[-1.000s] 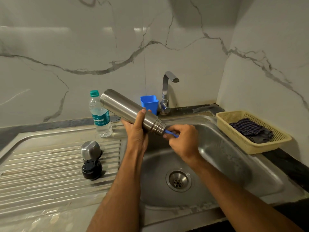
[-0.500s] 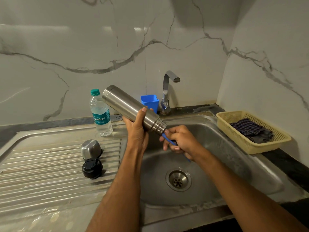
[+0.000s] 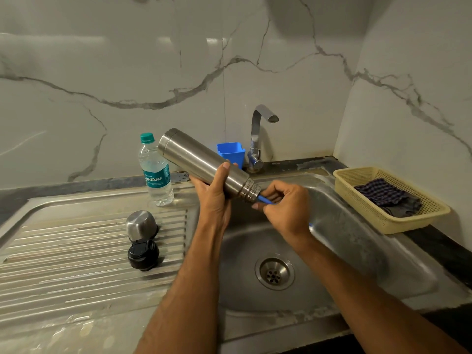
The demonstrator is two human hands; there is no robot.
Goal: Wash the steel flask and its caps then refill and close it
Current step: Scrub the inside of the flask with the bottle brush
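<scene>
The left hand (image 3: 213, 198) has a closed grip around the lower body of the steel flask (image 3: 204, 164), thumb over the top, holding it tilted above the sink (image 3: 344, 251) with its base up toward 10 o'clock and its threaded mouth down toward 4 o'clock. The right hand (image 3: 286, 205) has a pinched grip on the blue brush handle (image 3: 263, 199), fingers curled tight right at the flask's mouth.

Half a second ago more of the blue handle showed below the mouth and the right hand sat lower; now the hand is up against the threads again, so the brush has been pushed back in. That reads as a scrubbing stroke, in and out, so the inside wash appears to be under way rather than finished.

The steel cap (image 3: 141, 225) and black inner cap (image 3: 143, 254) rest touching each other on the draining board (image 3: 63, 264) at 9 o'clock of the hands. A plastic water bottle (image 3: 155, 172) stands behind them, likely for the refill. The tap (image 3: 258, 139) shows no water running.
</scene>
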